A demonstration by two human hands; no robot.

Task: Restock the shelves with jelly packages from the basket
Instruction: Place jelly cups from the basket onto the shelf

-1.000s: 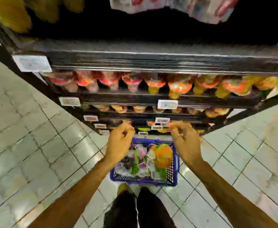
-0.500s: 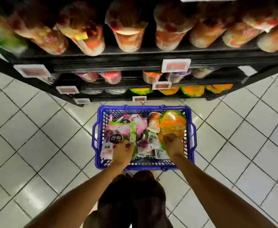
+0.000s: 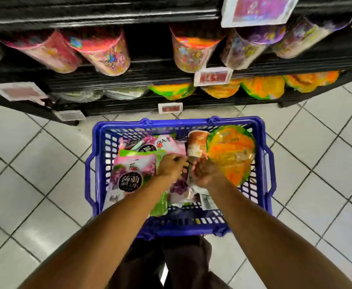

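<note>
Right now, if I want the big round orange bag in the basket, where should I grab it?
Probably its far edge, coming from above. The orange bag lies tilted by the right wall of the blue basket, with a brown cup at its left and the right hand over its near corner, so the far rim looks freest.

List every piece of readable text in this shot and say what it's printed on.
"蒟蒻果冻" (likely reading): black circle on the pink grape jelly bag in the basket.
Unreadable, blurred: shelf price tags.
Unreadable, print too blurred: cup, orange bag.
</note>
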